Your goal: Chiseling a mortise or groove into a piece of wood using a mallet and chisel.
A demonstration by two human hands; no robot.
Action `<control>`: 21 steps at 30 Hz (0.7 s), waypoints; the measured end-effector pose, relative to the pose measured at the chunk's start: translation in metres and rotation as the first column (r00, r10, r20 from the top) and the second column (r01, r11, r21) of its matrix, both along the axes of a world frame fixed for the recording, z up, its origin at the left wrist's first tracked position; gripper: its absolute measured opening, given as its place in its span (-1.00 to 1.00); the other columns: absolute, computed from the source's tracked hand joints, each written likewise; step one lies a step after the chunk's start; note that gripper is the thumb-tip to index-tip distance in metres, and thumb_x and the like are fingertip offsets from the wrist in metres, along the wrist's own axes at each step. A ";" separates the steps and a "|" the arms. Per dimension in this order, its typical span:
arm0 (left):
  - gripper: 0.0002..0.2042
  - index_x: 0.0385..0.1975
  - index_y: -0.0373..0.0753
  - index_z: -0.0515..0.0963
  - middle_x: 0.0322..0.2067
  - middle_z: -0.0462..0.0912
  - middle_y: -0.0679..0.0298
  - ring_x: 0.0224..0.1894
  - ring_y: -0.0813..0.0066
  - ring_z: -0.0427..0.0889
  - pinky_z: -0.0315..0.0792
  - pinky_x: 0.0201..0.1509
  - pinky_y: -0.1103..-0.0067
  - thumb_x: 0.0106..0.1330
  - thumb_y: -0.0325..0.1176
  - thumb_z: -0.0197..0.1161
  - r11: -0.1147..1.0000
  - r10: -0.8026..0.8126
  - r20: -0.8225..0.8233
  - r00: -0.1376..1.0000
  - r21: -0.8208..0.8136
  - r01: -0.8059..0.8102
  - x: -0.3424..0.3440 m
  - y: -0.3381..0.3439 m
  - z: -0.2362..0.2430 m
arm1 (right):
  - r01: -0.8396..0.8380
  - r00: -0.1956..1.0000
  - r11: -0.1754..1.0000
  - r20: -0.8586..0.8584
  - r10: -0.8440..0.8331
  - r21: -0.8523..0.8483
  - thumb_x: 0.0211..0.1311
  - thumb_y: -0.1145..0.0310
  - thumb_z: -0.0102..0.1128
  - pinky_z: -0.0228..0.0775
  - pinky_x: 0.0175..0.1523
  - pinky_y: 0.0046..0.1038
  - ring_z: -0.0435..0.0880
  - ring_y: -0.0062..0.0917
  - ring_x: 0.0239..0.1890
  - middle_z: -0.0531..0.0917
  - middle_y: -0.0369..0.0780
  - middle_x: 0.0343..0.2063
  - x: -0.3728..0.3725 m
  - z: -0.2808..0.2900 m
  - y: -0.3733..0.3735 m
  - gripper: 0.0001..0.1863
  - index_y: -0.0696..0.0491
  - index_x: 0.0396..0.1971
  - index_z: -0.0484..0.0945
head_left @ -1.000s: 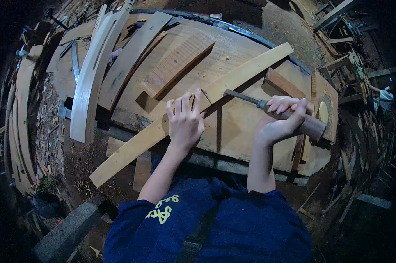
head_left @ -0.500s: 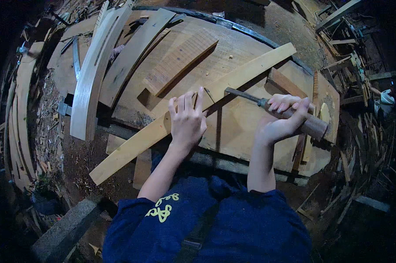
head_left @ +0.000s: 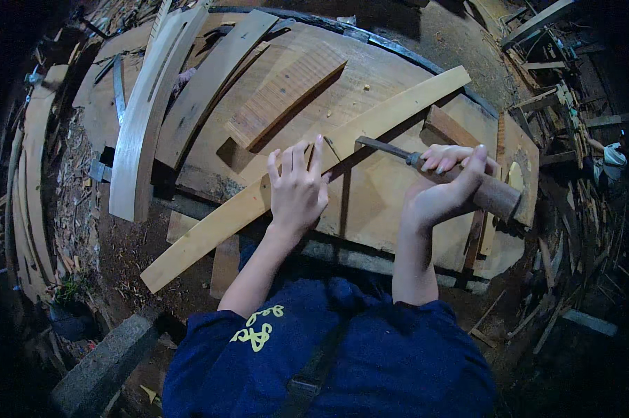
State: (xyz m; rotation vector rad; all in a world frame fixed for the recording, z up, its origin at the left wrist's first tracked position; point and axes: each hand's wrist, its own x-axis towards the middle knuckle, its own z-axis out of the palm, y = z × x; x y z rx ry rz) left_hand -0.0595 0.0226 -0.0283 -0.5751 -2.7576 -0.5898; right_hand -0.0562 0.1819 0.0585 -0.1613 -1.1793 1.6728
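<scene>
A long pale wooden strip (head_left: 391,111) lies slantwise across a broad wooden work board (head_left: 384,209). On its middle rests my left hand (head_left: 297,184), palm down, fingers stretched and slightly apart. Just right of those fingers, a narrow dark slot or mark (head_left: 331,148) shows in the strip. My right hand (head_left: 450,188) is wrapped round the thick wooden handle of a chisel (head_left: 384,147). The blade points left, its tip at the near edge of the strip, a little right of my left hand. Whether the tip touches the wood I cannot tell.
A reddish-brown wooden block (head_left: 286,94) sits beyond the strip, and another block (head_left: 453,131) to its right. Long boards (head_left: 213,90) and a pale slotted beam (head_left: 144,132) lie at the left. Scrap wood (head_left: 568,230) litters the ground at right.
My right thumb has risen slightly on the chisel handle, and the chisel has turned a little. My left hand and the strip look nearly unmoved.
</scene>
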 end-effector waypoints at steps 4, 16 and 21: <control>-0.38 0.26 -0.21 0.33 0.16 0.32 0.01 0.25 0.03 0.25 -0.06 0.40 0.20 0.18 -0.17 0.27 0.844 -0.224 -0.087 0.971 0.481 0.237 -0.008 0.011 0.051 | 0.003 0.993 1.000 0.115 -0.007 0.029 0.34 0.41 0.05 0.30 -0.50 -0.54 0.34 -0.63 -0.69 0.35 -0.31 -0.72 0.000 0.008 -0.007 -0.82 0.05 -0.42 0.25; -0.86 -0.48 -0.34 0.57 -0.64 0.54 0.33 -0.52 0.57 0.54 0.41 -0.40 0.52 -0.01 -0.45 0.31 0.290 -0.845 0.023 0.534 0.859 0.422 -0.055 0.099 0.135 | -0.191 0.915 0.696 0.382 -0.129 0.693 0.07 0.47 0.31 0.32 0.16 -0.25 0.47 -0.03 0.10 0.42 0.18 0.02 0.026 -0.036 0.011 -0.37 0.21 0.14 0.23; -0.91 -0.54 -0.37 0.53 -0.66 0.47 0.45 -0.56 0.74 0.37 0.30 -0.50 0.66 -0.06 -0.54 0.27 0.264 -0.873 0.072 0.483 0.901 0.344 -0.053 0.106 0.128 | -0.069 0.954 0.232 0.132 -0.268 0.970 0.13 0.49 0.16 0.44 0.03 -0.13 0.56 -0.02 -0.04 0.54 0.07 -0.10 0.030 -0.042 0.096 -0.67 0.05 -0.05 0.54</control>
